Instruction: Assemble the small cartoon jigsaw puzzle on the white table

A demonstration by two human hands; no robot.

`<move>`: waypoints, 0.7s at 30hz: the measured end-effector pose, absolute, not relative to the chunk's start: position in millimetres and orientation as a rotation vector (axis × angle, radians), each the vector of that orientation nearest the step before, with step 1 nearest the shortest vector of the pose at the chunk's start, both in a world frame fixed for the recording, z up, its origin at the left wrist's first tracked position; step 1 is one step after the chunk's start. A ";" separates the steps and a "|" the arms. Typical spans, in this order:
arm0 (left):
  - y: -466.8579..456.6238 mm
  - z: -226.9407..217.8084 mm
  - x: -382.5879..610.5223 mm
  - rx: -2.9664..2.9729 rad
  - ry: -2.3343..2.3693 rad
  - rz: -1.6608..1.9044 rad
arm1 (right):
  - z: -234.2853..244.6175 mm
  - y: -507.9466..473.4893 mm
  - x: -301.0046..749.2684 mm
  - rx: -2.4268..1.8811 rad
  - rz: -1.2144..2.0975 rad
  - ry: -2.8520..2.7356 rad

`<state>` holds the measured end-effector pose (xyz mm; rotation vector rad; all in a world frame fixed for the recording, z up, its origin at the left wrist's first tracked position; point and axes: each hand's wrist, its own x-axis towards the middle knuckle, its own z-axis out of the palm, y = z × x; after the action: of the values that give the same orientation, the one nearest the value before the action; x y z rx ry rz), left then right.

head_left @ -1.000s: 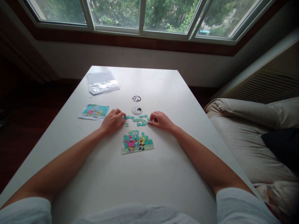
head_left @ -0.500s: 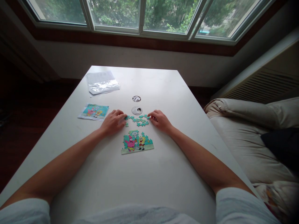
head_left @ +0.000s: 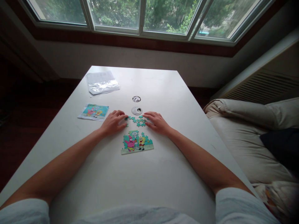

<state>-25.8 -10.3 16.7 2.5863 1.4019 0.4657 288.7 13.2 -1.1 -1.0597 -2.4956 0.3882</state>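
Observation:
A partly joined jigsaw puzzle [head_left: 133,146] with cartoon figures lies flat on the white table, its upper edge jagged. Just beyond it is a small spread of loose teal puzzle pieces [head_left: 141,124]. At the left side of these pieces rests my left hand [head_left: 114,122], fingers apart, its fingertips touching the outer ones. My right hand [head_left: 157,122] lies at the right side, thumb and fingers spread around the pieces there, some of them partly covered. Neither hand has a piece lifted off the table.
Left of my left hand lies a picture sheet [head_left: 94,112] with the same cartoon scene. Farther back is a clear plastic bag [head_left: 102,82] with paper. Two round cable holes [head_left: 136,110] are set in the table [head_left: 144,186]. A beige sofa [head_left: 247,146] stands at the right.
My right hand has moved left, over the right end of the loose pieces, and its fingers have spread from a pinch. My left hand has hardly moved; its fingers are slightly wider.

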 end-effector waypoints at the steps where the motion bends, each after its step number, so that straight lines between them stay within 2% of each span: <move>1: -10.4 16.9 -25.7 2.585 1.403 0.469 | -0.4 12.6 288.3 -1.044 0.400 -2.500; 12: -9.5 14.3 -25.8 2.554 1.381 0.513 | 2.6 10.4 285.3 -0.922 0.540 -2.482; 21: -8.2 10.9 -25.8 2.506 1.400 0.583 | 1.8 9.9 284.1 -0.874 0.531 -2.483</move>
<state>-25.8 -8.2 10.9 2.5058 1.4000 0.5826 284.1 9.9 1.8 -0.8742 -2.4831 0.5311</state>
